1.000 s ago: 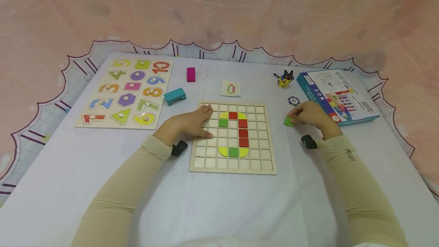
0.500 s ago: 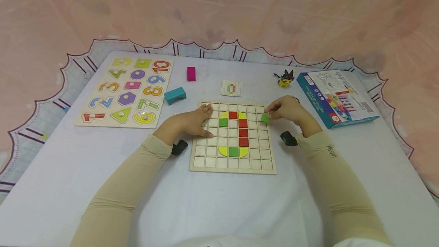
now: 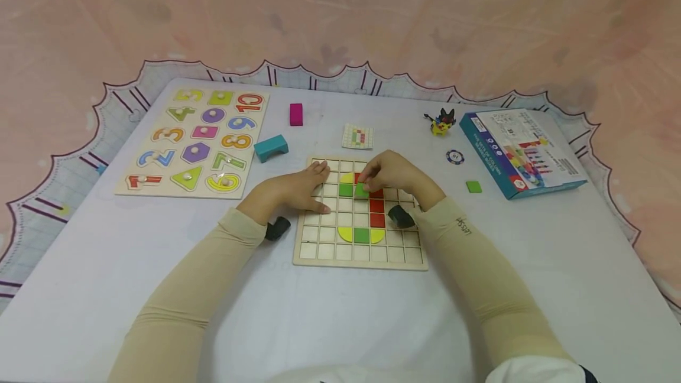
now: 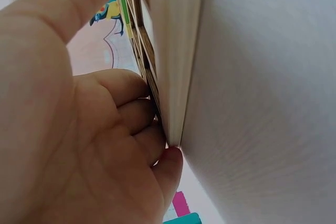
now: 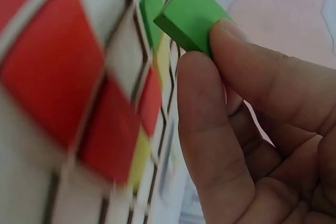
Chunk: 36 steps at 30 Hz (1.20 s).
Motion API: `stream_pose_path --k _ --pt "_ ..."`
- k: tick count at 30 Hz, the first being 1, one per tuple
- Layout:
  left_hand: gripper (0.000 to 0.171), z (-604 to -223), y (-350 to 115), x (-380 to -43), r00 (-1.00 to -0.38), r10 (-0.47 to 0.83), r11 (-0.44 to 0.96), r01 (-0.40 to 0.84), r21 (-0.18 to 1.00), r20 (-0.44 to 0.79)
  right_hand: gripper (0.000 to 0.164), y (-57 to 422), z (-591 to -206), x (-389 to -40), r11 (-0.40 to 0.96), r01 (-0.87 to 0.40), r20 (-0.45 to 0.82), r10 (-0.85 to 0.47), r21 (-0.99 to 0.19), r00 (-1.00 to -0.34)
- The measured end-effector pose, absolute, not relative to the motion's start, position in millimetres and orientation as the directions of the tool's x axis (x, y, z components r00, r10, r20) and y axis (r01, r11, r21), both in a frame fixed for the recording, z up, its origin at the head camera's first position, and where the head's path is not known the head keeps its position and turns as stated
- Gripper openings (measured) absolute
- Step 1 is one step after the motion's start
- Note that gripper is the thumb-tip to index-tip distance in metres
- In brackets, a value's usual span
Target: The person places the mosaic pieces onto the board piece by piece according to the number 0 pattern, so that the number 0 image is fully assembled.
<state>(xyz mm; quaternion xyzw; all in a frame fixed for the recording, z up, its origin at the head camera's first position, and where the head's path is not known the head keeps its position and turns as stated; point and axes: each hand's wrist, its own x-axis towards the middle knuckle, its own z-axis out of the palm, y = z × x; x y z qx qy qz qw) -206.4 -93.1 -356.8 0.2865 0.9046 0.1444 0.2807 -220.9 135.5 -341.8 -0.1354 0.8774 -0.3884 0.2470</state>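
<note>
My right hand [image 3: 391, 173] pinches a green square tile [image 5: 191, 14] between thumb and finger, held over the upper middle of the wooden grid board [image 3: 330, 257]. Red tiles [image 3: 377, 213] run down one column of the board, with yellow quarter-round tiles [image 3: 346, 234] at the corners of the pattern. Another green tile [image 3: 346, 190] lies in a cell just left of the held one, and one more sits in the bottom row. Spread over the board's left edge, my left hand [image 3: 298, 188] rests with its fingers extended; in the left wrist view its fingertips touch the board's rim [image 4: 176, 77].
A loose green tile [image 3: 473, 187] and a poker chip [image 3: 454, 157] lie right of the board, near a blue box [image 3: 532, 152] and a small toy figure [image 3: 441, 122]. Behind the board is a pattern card [image 3: 358, 136]. Teal [image 3: 271, 148] and magenta [image 3: 296, 114] blocks and a number puzzle [image 3: 175, 188] stand left.
My right hand has picked up a green tile from the table at the right and carried it left over the board. The left hand has stayed in place.
</note>
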Motion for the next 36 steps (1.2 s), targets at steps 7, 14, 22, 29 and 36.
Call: stream_pose_path --k 7,14,22,29,36 --pt "0.093 -356 -93 -207 -0.676 0.602 0.793 0.439 0.423 -0.425 0.018 107 -345 -216 0.675 -0.074 -0.357 -0.477 -0.734 -0.803" --pt "0.094 -356 -94 -206 -0.677 0.606 0.788 0.445 0.425 -0.416 0.017 101 -351 -212 0.72 -0.117 -0.372 -0.482 -0.684 -0.793" --pt "0.094 -356 -95 -206 -0.675 0.613 0.783 0.449 0.43 -0.41 0.013 98 -353 -209 0.758 -0.157 -0.369 -0.473 -0.633 -0.8" --pt "0.094 -358 -95 -207 -0.676 0.607 0.787 0.44 0.432 -0.417 0.011 96 -352 -207 0.783 -0.163 -0.382 -0.46 -0.6 -0.802" --pt "0.094 -359 -95 -207 -0.68 0.607 0.787 0.443 0.429 -0.411 0.017 109 -345 -208 0.769 -0.149 -0.355 -0.447 -0.622 -0.821"
